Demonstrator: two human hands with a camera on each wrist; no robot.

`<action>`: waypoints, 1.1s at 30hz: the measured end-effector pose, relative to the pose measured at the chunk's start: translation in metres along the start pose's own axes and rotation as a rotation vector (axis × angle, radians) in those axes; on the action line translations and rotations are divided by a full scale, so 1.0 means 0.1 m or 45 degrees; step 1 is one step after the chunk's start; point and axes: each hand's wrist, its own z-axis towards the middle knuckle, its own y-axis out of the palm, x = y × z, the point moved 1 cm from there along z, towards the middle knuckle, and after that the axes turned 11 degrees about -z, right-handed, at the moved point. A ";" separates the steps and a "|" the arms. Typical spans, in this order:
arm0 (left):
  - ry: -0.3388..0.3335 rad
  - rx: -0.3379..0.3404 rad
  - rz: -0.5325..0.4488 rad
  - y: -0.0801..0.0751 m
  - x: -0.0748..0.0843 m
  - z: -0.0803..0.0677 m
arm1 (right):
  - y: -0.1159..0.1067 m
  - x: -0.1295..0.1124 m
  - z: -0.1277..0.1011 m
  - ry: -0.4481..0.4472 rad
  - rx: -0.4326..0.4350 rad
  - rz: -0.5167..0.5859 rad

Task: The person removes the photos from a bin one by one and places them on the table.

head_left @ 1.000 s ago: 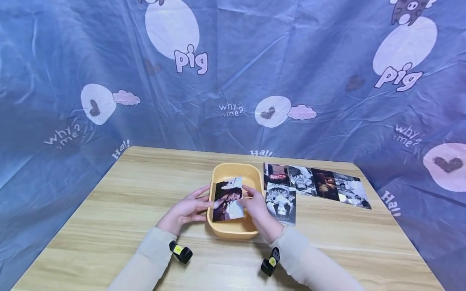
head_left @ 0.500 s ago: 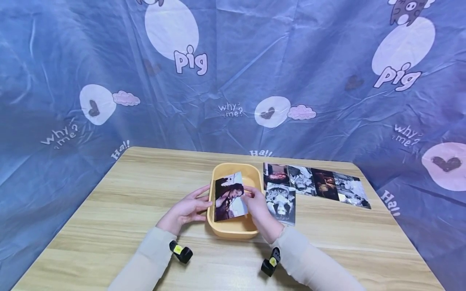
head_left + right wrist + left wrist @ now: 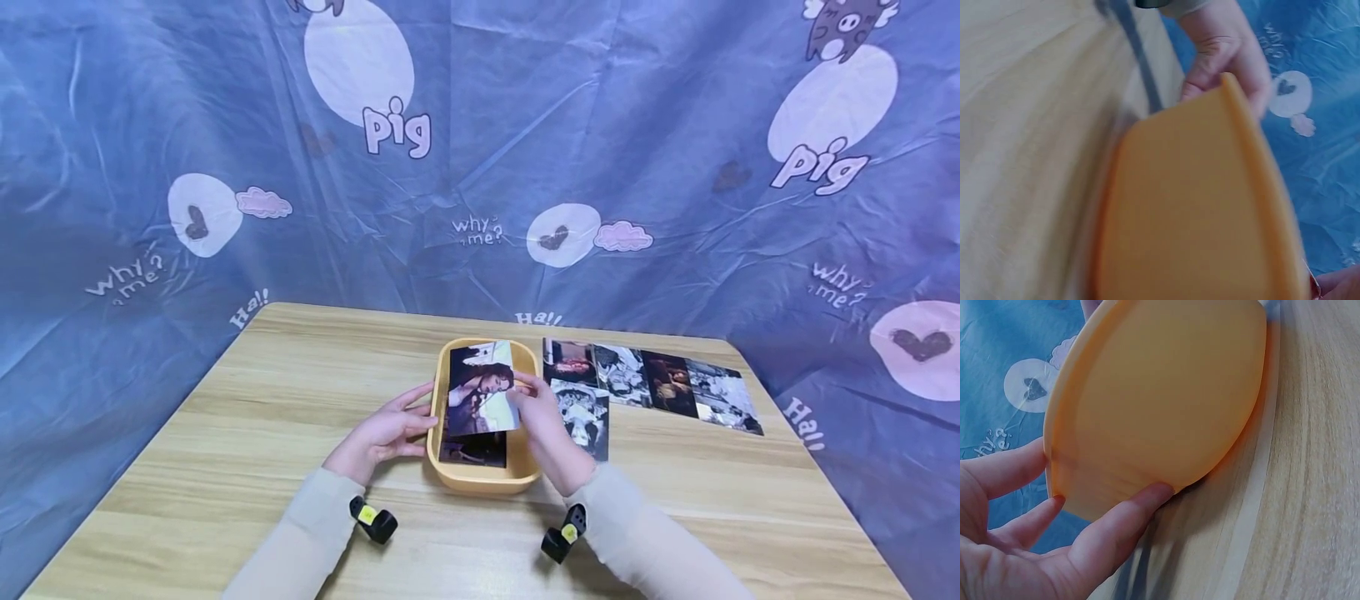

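Fingers of right hand (image 3: 551, 425) pinch photo (image 3: 482, 390) above yellow tub (image 3: 480, 479); left hand (image 3: 382, 432), fingers straight, braces tub's side. Best to lift pic level w/ light edge grip, left steadying; more pics remain inside.

Portrait photo (image 3: 481, 388) tilted above yellow tub (image 3: 525, 475), another photo (image 3: 472, 448) inside

Soft, even light fills the head view, with only faint shadows under the sleeves on the tabletop (image 3: 225, 433) and no hard glare. The blue backdrop (image 3: 637, 125) darkens slightly at the left edge, and its sides bow outward from wide-angle distortion. The left wrist view is sharp and bright. The right wrist view is motion-blurred, smearing the yellow tub (image 3: 1191, 212) and wood grain.
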 end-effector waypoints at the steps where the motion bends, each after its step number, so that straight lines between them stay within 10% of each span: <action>1: 0.002 0.000 0.002 0.00 0.00 0.00 | -0.03 -0.02 0.00 0.005 -0.001 0.014; 22: 0.011 0.026 0.020 0.02 0.02 -0.04 | -1.74 0.08 0.05 0.135 -0.062 0.256; 33: -0.001 0.016 0.022 0.02 0.02 -0.04 | -2.54 0.55 0.17 0.244 -0.269 0.056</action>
